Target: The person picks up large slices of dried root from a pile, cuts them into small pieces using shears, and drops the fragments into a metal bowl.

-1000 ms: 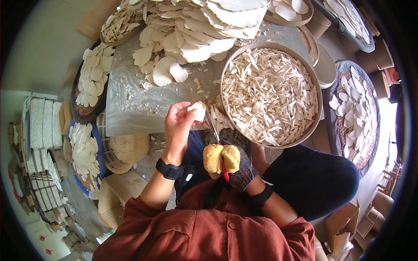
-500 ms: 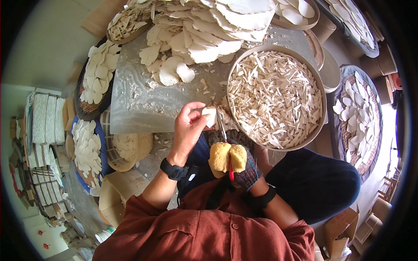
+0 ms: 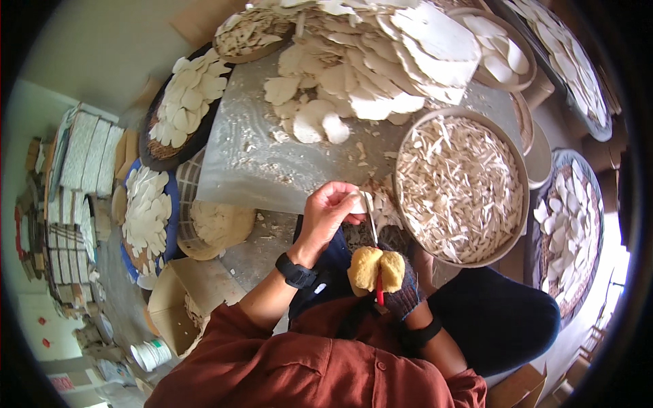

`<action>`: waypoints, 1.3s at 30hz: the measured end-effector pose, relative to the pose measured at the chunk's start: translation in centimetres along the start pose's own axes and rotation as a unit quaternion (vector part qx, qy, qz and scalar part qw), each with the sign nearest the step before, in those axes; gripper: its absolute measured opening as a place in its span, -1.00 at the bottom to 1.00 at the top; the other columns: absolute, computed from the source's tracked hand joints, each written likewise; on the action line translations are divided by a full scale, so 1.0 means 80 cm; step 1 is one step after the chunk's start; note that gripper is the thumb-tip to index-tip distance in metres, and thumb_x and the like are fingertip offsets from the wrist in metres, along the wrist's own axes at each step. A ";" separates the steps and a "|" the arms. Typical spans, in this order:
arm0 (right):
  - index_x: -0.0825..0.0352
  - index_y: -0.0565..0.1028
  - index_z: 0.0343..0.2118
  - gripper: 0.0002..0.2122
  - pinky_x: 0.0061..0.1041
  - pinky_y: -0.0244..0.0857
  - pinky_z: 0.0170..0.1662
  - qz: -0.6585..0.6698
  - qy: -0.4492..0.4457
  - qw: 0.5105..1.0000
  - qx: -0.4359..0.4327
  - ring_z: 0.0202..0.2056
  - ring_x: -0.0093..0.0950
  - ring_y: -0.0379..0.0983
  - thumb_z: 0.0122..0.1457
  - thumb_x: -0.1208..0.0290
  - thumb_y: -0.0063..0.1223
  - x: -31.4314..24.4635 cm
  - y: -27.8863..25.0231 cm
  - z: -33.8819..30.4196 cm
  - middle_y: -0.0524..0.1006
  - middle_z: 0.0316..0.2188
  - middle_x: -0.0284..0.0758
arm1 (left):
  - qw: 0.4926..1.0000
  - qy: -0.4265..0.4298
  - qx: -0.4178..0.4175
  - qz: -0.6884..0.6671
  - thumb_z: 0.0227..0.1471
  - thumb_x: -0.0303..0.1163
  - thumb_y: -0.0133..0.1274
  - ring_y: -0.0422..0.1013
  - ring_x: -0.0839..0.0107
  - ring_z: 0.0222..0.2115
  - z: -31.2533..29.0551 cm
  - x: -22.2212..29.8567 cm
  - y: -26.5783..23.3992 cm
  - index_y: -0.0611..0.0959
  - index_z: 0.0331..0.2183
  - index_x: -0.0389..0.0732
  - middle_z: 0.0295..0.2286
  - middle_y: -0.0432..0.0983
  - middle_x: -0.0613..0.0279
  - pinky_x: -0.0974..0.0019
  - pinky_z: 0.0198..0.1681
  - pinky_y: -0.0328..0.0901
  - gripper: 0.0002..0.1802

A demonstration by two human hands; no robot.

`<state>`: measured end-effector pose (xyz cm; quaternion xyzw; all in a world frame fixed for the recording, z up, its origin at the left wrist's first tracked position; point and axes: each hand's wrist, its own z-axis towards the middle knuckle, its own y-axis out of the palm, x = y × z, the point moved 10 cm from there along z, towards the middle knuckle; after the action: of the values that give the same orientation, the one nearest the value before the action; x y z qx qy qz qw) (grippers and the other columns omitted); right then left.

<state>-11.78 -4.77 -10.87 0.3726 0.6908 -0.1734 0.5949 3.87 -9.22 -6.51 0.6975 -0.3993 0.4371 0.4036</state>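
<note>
My left hand pinches a thin, pale, dried slice between thumb and fingers, over the near edge of the table. Against the slice lie the blades of a pair of scissors, which point up and away from me. My right hand, in a dark knitted glove, is closed round the scissors' red handles, padded with thick yellow foam that hides most of the fingers. Just right of the blades stands a round tray full of narrow cut strips.
Across the grey metal table lie crumbs and a tall heap of broad pale slices. Round trays of slices stand left and right. An open cardboard box sits at lower left, beside a basket.
The whole view has shifted, so the table and trays appear farther right and lower. The slice in my left hand now meets the scissor blades, and less of it shows.
</note>
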 end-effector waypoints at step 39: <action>0.33 0.44 -0.24 -0.64 -0.37 0.33 -0.19 -0.194 -0.061 0.978 -0.044 -0.27 -0.18 0.46 -0.14 0.32 0.17 -0.030 0.012 -0.010 0.51 -0.35 -0.13 | 0.747 0.256 0.137 0.598 -0.19 -0.40 0.18 0.41 0.26 -0.28 0.107 0.120 -0.042 0.50 -0.21 -0.23 -0.30 0.44 0.15 0.27 -0.24 0.30 -0.59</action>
<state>-11.60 -4.36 -8.23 0.1935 0.7194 -0.2774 0.6066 12.29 -17.76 -0.75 0.2263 -0.5523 0.8010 0.0467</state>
